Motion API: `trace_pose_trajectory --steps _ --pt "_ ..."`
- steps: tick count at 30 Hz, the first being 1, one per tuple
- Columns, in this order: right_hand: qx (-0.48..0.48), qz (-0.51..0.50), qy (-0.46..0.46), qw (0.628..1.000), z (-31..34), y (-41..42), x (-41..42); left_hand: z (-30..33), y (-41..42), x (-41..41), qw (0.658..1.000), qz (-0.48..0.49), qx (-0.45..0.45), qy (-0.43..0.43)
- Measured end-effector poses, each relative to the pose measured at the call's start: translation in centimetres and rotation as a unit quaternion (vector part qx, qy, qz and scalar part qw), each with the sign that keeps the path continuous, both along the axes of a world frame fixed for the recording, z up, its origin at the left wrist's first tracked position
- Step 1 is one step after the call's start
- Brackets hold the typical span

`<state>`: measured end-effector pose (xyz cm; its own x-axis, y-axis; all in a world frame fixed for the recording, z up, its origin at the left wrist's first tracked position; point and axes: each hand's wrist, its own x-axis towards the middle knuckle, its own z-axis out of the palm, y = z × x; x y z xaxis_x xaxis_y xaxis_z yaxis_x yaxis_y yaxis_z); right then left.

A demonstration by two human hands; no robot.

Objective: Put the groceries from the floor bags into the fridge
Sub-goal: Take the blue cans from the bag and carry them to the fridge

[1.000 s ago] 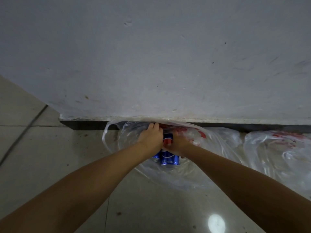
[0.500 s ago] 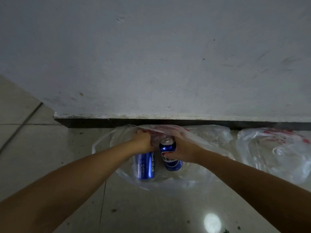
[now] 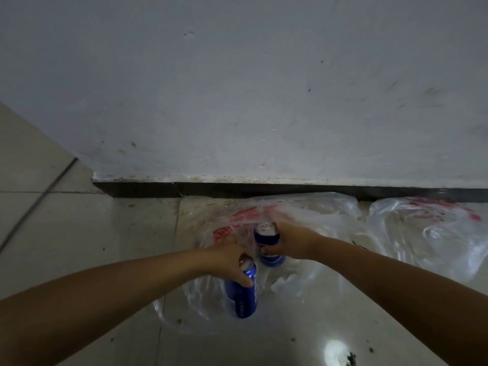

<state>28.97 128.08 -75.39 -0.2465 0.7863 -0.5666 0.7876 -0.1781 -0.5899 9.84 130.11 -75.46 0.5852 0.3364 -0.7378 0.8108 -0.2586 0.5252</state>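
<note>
Blue cola cans are now coming clear of the plastic bag [image 3: 303, 262]: a second ago both hands were buried in its mouth over a cluster of cans, and half a second ago each had one can lifted but still low inside the film. The left hand [image 3: 232, 262] is gripping the top of the near can [image 3: 244, 294], fingers curled round its rim, and is drawing it back toward the person so that it is hanging over the bag's front edge. The right hand [image 3: 293, 240] is wrapping round the far can [image 3: 268, 245] at mid-body, holding it upright with its silver top showing, the bag's red-printed film falling away behind it. A second bag [image 3: 427, 233] is lying just to the right against the dark skirting [image 3: 148, 190] on the tiled floor [image 3: 79, 247]. The pick looks done, so the carry to the fridge, which is not in view, is probably next. Whether more cans are staying in the bag I cannot tell.
</note>
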Motion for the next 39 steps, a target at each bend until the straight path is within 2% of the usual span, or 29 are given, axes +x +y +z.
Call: trace_pose_trajectory --steps 2,4,9,11,14,16,19,21,25,28,33,39 --pt "0.018 -0.032 0.034 0.999 0.3 -0.1 0.5 0.8 -2.4 0.2 0.997 0.004 0.080 -0.016" --pt "0.012 -0.030 0.048 0.998 0.7 -0.4 1.0 0.7 -4.3 -0.5 0.992 0.013 0.111 -0.065" --pt "0.033 -0.005 0.027 0.999 0.8 -2.0 1.7 -0.7 -6.4 -3.0 0.980 0.139 -0.007 -0.144" --pt "0.019 0.021 -0.001 1.000 0.4 -2.4 1.4 -1.1 -6.7 -3.2 0.974 0.173 -0.007 -0.143" --pt "-0.052 0.091 -0.011 0.994 -0.3 -2.9 1.2 -0.6 -5.4 -2.7 0.973 0.174 0.015 -0.148" --pt "-0.017 0.118 -0.006 0.993 0.1 -2.7 1.8 0.7 -3.5 -2.3 0.979 0.146 0.054 -0.132" --pt "0.122 0.085 0.041 0.988 2.2 -2.4 2.6 2.6 -0.5 -2.0 0.975 0.144 0.106 -0.130" --pt "0.118 0.022 0.028 0.992 4.5 -3.0 2.5 4.5 0.3 -1.9 0.972 0.154 0.127 -0.128" --pt "0.064 -0.035 0.006 0.997 10.2 -5.5 2.0 10.8 -0.8 -2.0 0.973 0.161 0.132 -0.103" --pt "0.063 -0.062 0.020 0.996 16.4 -6.6 1.5 16.9 -1.7 -2.3 0.968 0.183 0.127 -0.114" --pt "0.059 -0.130 0.031 0.989 28.7 -7.5 1.3 28.7 -2.4 -2.3 0.960 0.194 0.154 -0.127" --pt "0.075 -0.220 0.053 0.971 44.5 -10.0 1.9 44.2 -3.2 -0.6 0.960 0.155 0.179 -0.148"
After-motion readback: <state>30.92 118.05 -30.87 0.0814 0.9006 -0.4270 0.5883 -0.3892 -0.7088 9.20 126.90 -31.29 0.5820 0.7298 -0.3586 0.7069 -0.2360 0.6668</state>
